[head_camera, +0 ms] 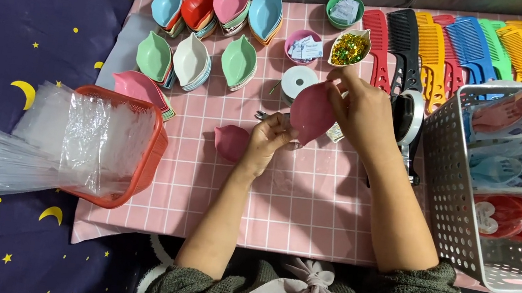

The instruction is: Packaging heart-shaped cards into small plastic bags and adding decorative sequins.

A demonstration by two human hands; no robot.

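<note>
Above pink cloth: both hands, left hand (266,142), right hand (363,110), pinching dark-pink leaf-shaped dish (311,111).

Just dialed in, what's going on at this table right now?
A person holds a dark pink leaf-shaped dish between both hands: left hand at its lower edge, right hand at its right side. A second dark pink dish lies on the pink checked cloth beside the left hand. Stacks of coloured dishes, a dish of glitter, combs, a red basket of clear bags and a white basket surround them.
</note>
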